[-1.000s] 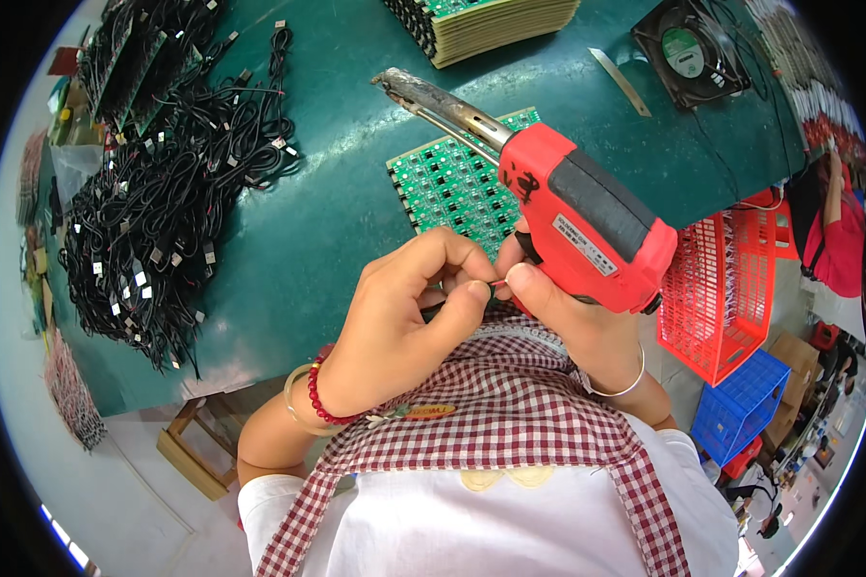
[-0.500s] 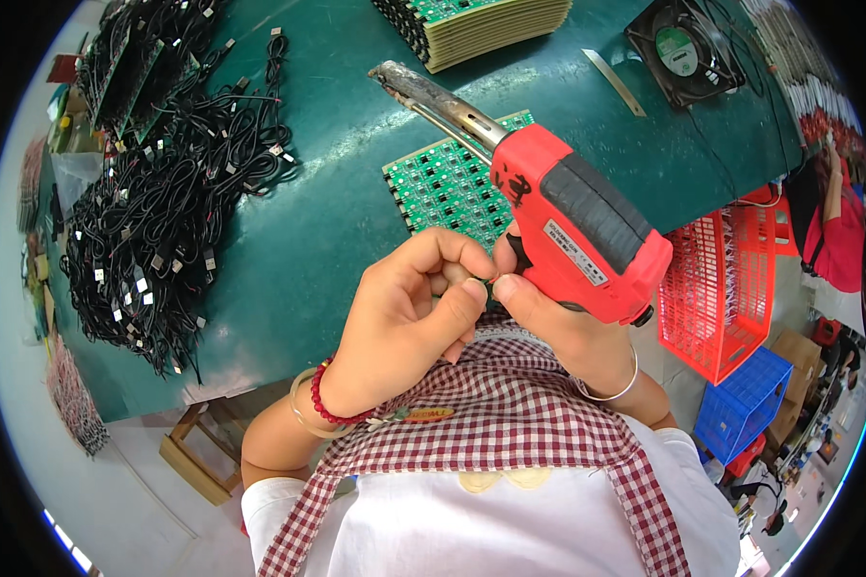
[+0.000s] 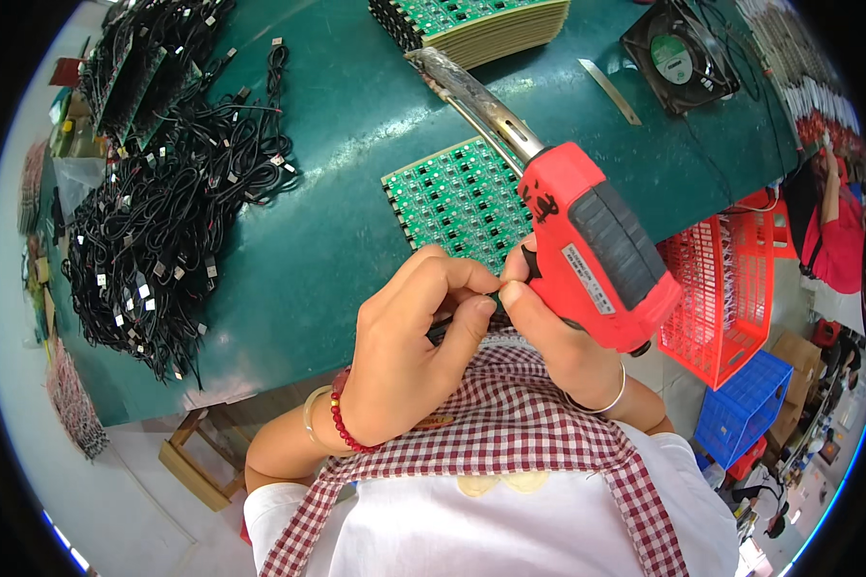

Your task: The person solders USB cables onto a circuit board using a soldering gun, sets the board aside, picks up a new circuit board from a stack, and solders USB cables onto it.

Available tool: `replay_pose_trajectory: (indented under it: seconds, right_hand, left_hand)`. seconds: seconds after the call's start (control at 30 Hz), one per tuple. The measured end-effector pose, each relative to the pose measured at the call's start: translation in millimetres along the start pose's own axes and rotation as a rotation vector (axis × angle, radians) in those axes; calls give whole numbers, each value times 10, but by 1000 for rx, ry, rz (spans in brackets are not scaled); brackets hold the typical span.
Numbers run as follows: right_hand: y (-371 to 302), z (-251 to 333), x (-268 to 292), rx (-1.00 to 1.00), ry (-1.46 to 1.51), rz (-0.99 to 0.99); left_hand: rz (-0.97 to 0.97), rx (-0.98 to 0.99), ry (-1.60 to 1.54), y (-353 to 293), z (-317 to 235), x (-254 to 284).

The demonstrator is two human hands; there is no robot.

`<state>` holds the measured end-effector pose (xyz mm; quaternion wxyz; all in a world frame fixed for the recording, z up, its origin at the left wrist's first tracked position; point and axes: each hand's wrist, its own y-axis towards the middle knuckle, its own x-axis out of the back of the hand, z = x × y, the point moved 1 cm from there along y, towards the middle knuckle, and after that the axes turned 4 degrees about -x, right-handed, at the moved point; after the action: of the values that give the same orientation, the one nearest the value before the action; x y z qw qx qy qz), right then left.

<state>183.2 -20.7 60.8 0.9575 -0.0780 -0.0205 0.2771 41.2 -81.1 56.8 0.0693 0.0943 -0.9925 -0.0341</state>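
A red soldering gun (image 3: 587, 245) with a black grip panel rests in my right hand (image 3: 573, 341), its metal barrel tilted up and to the left. My left hand (image 3: 409, 337) is closed in a pinch, and its fingertips meet those of my right hand in front of my apron. Something small and dark shows in part between and below the left fingers; its kind is hidden. Just beyond my hands, a green circuit board panel (image 3: 457, 197) lies flat on the green table (image 3: 308, 260), its right side partly behind the gun.
A heap of black cables (image 3: 154, 250) covers the table's left side. A stack of circuit board panels (image 3: 496, 38) stands at the back, with a metal strip (image 3: 610, 91) and black fan (image 3: 678, 60) to its right. Red (image 3: 717, 298) and blue crates (image 3: 744, 409) stand off the right edge.
The soldering gun has shifted right and a little nearer, its barrel tip moving right towards the stacked panels. My fingertips stay together, slightly further right.
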Motion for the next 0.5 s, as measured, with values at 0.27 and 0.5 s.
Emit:
replay_pose_trajectory:
  seconds: [0.27,0.5]
  right_hand:
    - [-18,-6,-10,20,26,-15]
    - [-1,-50,38,1,53,-13]
  left_hand:
    - [119,22,-53,42,13,62]
    - [121,-268,202,126,-75,106]
